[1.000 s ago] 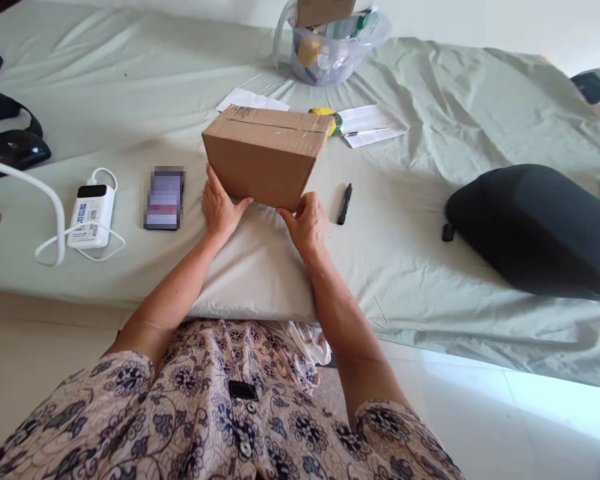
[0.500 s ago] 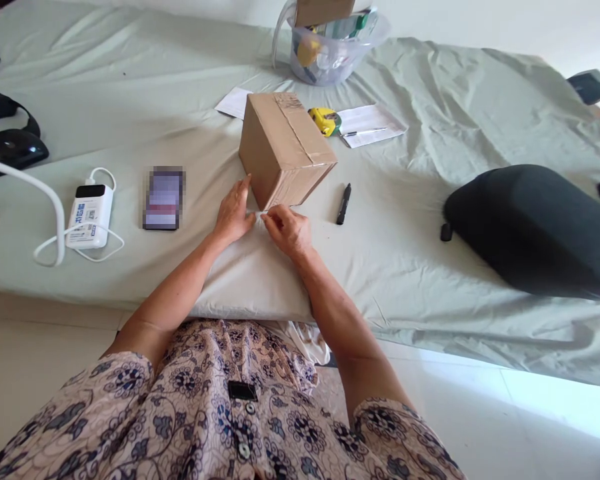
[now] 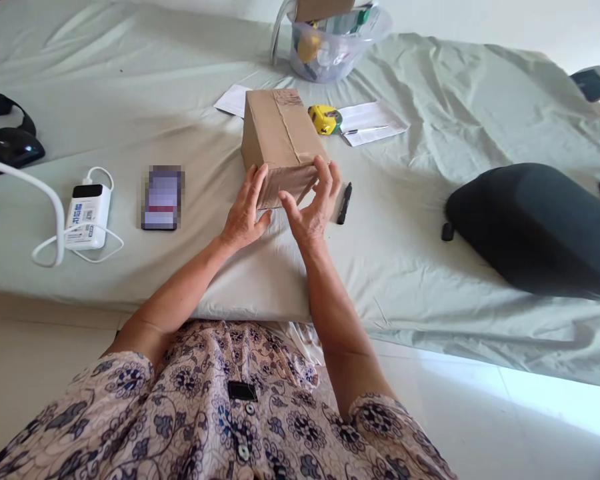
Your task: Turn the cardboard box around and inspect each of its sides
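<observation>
A taped brown cardboard box [image 3: 280, 130] lies on a pale green bed sheet [image 3: 130, 87], its long side pointing away from me. Both my hands are at its near end. My left hand [image 3: 245, 215] has its fingers stretched flat against the box's near left edge. On the near right corner rests my right hand [image 3: 313, 207], fingers spread and pointing up. Neither hand wraps around the box. My arms reach out over a cushion [image 3: 255, 280] in front of me.
A black marker [image 3: 344, 203] lies just right of my right hand. Behind the box are a yellow tape measure [image 3: 325, 120], papers [image 3: 375, 123] and a plastic tub [image 3: 330, 47]. A phone [image 3: 163, 198] and power bank [image 3: 86, 213] lie left, a black pouch [image 3: 535, 227] right.
The box has been turned from broadside to lengthwise. My hands rose from the sheet at its base to its near end, fingers spreading.
</observation>
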A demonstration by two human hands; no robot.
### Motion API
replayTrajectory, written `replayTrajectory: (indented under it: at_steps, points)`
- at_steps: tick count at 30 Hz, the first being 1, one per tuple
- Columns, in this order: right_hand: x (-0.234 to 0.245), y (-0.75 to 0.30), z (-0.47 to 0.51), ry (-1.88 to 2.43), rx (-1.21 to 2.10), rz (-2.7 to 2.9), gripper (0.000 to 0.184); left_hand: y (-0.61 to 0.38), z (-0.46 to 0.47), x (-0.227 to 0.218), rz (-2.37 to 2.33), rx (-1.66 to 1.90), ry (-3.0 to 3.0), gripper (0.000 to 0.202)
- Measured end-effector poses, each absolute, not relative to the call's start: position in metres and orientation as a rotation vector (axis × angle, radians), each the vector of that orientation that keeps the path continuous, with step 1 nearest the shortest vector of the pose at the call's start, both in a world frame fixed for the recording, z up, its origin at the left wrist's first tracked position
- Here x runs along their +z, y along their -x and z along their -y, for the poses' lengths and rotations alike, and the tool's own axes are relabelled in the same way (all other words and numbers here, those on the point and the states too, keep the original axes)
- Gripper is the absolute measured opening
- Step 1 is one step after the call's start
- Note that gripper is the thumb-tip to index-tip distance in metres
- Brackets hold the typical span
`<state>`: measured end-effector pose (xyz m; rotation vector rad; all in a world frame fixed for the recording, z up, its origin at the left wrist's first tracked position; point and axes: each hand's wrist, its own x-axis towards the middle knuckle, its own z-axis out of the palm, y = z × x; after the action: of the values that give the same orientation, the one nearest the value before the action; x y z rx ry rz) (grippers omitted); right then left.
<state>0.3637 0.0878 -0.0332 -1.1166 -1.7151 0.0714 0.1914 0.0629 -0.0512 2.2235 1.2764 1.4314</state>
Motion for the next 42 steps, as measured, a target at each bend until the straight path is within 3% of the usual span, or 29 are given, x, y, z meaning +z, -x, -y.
replayTrajectory:
  at_steps: [14,24,30,38,42]
  points:
    - [-0.028,-0.360,-0.078,1.222,0.014,1.471,0.047,-0.200,-0.047,-0.041,-1.397,1.702,-2.261,0.049]
    - [-0.052,-0.378,-0.103,0.978,0.477,1.401,0.036,-0.180,-0.063,-0.046,-1.489,1.493,-2.085,0.058]
    - [-0.053,-0.390,-0.098,1.247,0.744,1.507,0.017,-0.170,-0.067,-0.047,-1.657,1.311,-1.934,0.053]
    - [-0.065,-0.385,-0.095,1.556,0.430,1.768,0.010,-0.169,-0.069,-0.057,-2.012,0.935,-2.010,0.016]
    - [-0.073,-0.378,-0.096,1.516,0.382,1.800,0.018,-0.171,-0.071,-0.067,-2.049,0.982,-2.032,0.016]
